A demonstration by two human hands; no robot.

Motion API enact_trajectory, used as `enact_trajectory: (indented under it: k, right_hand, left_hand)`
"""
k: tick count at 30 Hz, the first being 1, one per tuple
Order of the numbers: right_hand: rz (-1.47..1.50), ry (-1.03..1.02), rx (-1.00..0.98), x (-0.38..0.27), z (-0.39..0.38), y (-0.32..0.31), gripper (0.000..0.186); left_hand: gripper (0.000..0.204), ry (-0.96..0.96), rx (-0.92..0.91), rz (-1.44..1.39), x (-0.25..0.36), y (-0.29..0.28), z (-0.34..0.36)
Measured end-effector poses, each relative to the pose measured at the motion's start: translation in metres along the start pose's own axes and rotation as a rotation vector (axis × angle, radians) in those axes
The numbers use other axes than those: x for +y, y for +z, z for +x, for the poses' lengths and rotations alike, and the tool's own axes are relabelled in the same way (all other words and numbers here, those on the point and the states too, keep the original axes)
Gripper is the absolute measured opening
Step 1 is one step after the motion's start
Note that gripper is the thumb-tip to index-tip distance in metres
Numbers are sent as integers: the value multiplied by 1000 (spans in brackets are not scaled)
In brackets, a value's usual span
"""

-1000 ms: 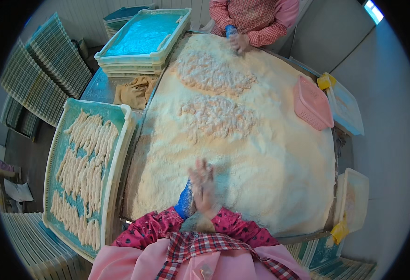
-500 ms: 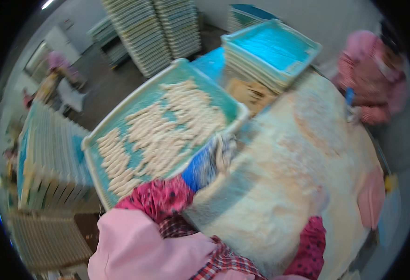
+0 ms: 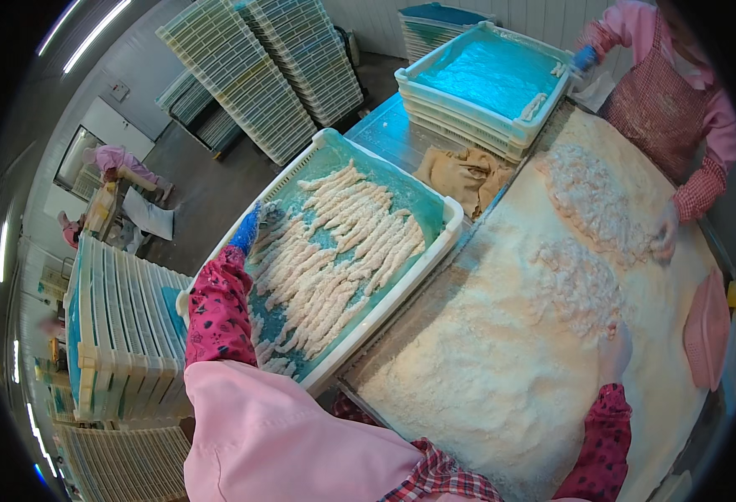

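Now parted, a worker's hands span tray and counter: the left hand (image 3: pixel 265 219), blue-cuffed, reaches midway along the left edge of the tray (image 3: pixel 418 261), while the right hand (image 3: pixel 615 356) meets the lower edge of the near pile (image 3: pixel 577 289) on the flour-dusted counter (image 3: pixel 468 376). A second earlier, the two were pressed together above the counter's near edge; half a second ago, the left was by the tray's right edge. The shift, it appears, puts laid-out pieces and heaped ones within reach at once.

Pale, coated strips (image 3: pixel 326 272) lie in slanting rows on the tray's green liner (image 3: pixel 343 151), the tray standing along the counter's left edge. Whether the left hand grips the rim or lies open cannot be told; the right's fingertips are lost against the pile, their closure equally unclear.

Across the counter, a co-worker (image 3: pixel 656 109), whose hands were also together a second before, has one by the right corner of the tray stack (image 3: pixel 468 125) and the other at the far pile (image 3: pixel 594 201). A brown cloth (image 3: pixel 464 176) lies beside the stack; a pink basket (image 3: pixel 707 330) sits at the counter's right edge.
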State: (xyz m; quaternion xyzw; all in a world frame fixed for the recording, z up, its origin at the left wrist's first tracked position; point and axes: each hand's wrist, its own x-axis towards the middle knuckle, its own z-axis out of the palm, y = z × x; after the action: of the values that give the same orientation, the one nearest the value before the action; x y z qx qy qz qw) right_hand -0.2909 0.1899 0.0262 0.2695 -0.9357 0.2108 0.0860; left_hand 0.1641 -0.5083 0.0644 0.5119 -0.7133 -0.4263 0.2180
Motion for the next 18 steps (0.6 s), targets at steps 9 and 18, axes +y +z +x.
enact_trajectory:
  k: [9, 18]
  right_hand:
    - [316, 281, 198, -17, -10, -54, 9]
    - [258, 237, -869, -99, -106, -81, 65]
  left_hand:
    - [41, 70, -20, -34, -19, -37, -24]
    - [46, 417, -384, -144, 112, 97, -174]
